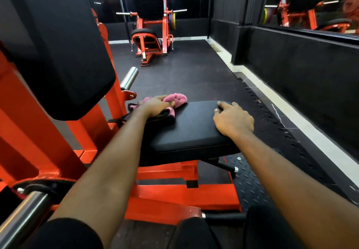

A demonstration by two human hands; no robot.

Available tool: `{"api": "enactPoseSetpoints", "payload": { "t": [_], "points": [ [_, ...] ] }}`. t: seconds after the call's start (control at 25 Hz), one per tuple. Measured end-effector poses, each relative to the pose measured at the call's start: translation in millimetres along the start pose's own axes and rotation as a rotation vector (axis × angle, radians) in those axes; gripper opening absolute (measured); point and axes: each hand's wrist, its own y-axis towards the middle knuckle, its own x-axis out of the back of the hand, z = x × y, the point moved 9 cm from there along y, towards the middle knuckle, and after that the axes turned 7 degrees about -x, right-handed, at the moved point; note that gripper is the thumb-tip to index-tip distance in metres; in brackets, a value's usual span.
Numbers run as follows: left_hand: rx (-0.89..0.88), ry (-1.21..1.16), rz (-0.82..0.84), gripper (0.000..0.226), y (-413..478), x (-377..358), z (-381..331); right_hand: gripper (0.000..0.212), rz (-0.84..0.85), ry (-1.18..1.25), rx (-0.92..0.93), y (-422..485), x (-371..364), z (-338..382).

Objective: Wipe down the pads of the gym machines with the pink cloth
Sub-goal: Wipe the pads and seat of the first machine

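A black seat pad (192,130) of an orange gym machine lies in the middle of the view. My left hand (158,105) grips the pink cloth (177,99) at the pad's far left corner, and a black strap lies under the wrist. My right hand (233,119) rests on the pad's right edge, fingers curled over the far right corner. A large black back pad (64,54) stands tilted at the left.
The orange frame (174,192) and chrome bars (129,77) surround the seat. A second orange machine (150,25) stands at the far end of the black rubber floor (184,69). A black wall with mirrors (310,3) runs along the right.
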Motion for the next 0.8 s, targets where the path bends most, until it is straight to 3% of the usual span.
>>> {"api": "enactPoseSetpoints", "payload": {
  "t": [0.08, 0.16, 0.24, 0.32, 0.4, 0.48, 0.56, 0.64, 0.72, 0.8],
  "points": [
    [-0.049, -0.358, -0.085, 0.051, -25, 8, 19, 0.045, 0.01, 0.017, -0.01, -2, -1, -1],
    [0.008, -0.696, -0.2, 0.06, -60, 11, 44, 0.044, -0.003, -0.019, -0.015, -4, -2, 3],
    [0.071, -0.799, -0.272, 0.059, -87, 3, 61, 0.043, -0.006, -0.05, -0.007, -5, -2, 8],
    [0.069, -0.379, -0.354, 0.056, -107, 12, 62, 0.045, 0.0, -0.06, -0.008, -7, -4, 8],
    [-0.034, 0.201, -0.249, 0.057, -109, 1, 23, 0.047, -0.001, -0.056, -0.022, -6, -4, 6],
    [-0.005, 0.487, -0.197, 0.05, -98, -12, -21, 0.048, 0.008, -0.06, -0.024, -7, -5, 5],
    [0.031, 0.453, -0.135, 0.049, -68, -22, -44, 0.048, -0.004, -0.043, -0.019, -9, -2, 4],
    [0.107, 0.429, -0.033, 0.064, -42, -23, -29, 0.046, -0.018, 0.001, -0.018, -8, 0, -1],
    [0.224, 0.389, -0.067, 0.083, -42, -3, 7, 0.044, -0.019, 0.032, -0.005, -7, 1, -5],
    [0.254, 0.215, -0.123, 0.087, -68, 6, 30, 0.045, -0.015, 0.042, -0.003, -9, 2, -5]
  ]
}}
